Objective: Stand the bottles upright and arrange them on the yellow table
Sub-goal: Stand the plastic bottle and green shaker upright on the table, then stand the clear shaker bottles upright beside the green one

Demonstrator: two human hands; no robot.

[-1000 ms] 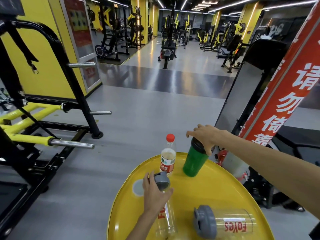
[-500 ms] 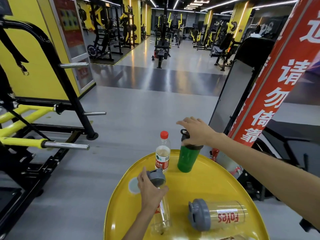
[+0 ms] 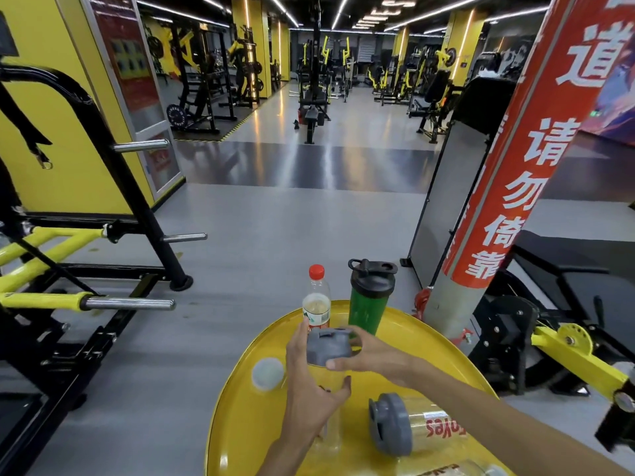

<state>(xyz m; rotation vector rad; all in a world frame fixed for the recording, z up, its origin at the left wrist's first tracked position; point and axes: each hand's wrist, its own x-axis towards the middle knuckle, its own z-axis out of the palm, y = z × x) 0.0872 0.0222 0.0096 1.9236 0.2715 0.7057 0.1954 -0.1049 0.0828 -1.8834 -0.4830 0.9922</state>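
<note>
While both hands close on it, a clear plastic shaker bottle with a grey lid (image 3: 329,348) stands nearly upright near the middle of the round yellow table (image 3: 240,417). The left hand (image 3: 309,389) wraps its fingers round the clear body below the lid; the right hand (image 3: 371,355) pinches the lid from the far side, thumb in front. Two bottles stand upright at the table's far edge, just beside each other: a clear water bottle with a red cap (image 3: 316,297) and a green shaker with a black lid (image 3: 369,293). One more clear, grey-lidded shaker with red lettering (image 3: 412,429) lies on its side to the right. Another clear bottle (image 3: 453,470) shows at the bottom edge, mostly cut off. One small white disc (image 3: 268,374) lies left of the hands.
</note>
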